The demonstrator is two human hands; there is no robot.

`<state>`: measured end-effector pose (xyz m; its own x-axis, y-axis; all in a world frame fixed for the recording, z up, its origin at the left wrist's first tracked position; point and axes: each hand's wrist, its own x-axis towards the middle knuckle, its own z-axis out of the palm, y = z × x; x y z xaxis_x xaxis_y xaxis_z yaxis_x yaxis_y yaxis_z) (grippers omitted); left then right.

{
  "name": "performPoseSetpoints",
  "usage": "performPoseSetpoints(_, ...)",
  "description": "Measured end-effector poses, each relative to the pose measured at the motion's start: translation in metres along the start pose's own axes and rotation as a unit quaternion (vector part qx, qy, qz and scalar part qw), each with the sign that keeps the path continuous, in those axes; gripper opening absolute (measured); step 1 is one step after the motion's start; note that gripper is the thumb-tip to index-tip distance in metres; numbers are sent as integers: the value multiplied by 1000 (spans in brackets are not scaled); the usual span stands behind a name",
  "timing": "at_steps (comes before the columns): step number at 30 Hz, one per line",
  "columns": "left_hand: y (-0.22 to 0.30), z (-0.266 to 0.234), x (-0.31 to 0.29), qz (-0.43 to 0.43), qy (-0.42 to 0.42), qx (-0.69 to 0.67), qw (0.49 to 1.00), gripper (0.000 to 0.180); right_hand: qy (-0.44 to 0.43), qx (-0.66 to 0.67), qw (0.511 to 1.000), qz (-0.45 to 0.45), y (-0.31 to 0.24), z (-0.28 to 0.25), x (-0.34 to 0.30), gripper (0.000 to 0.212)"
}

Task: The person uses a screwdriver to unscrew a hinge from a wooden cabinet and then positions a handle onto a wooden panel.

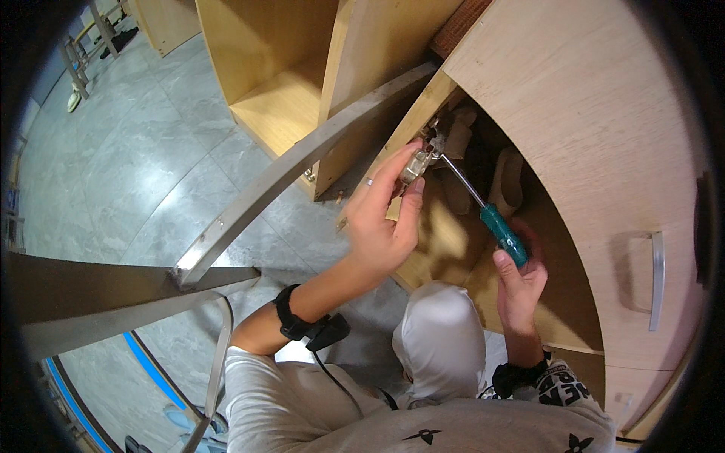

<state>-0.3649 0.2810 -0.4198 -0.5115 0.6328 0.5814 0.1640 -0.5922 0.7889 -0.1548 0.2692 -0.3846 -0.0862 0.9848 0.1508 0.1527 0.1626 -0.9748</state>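
Observation:
A screwdriver with a green handle [504,235] lies in my right hand [522,281], its fingers closed round the grip. The metal shaft slants up and left, and its tip meets a metal cabinet hinge [414,166] by the edge of a wooden cabinet panel [408,136]. Pinched between the thumb and fingers of my left hand [384,219] is that hinge, held against the panel. Where exactly the tip sits on the hinge is too small to tell.
Shoes [507,181] stand inside the dark cabinet behind the screwdriver. A grey metal bar [264,189] crosses on the left, beside an open wooden shelf unit [276,94]. A pale cabinet front with a silver handle [657,281] is on the right. Grey floor tiles [136,151] spread out at left.

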Motion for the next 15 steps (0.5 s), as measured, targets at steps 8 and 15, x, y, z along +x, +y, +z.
performPoseSetpoints(8, -1, -1, -7, -37, -21, -61, 997, 37, -114, 162, 973, 122, -15, -6, 7, 48)
performPoseSetpoints(15, 4, -1, -11, -48, -37, -38, 997, 43, 16, -16, 1000, 3, -7, 1, 2, 42)
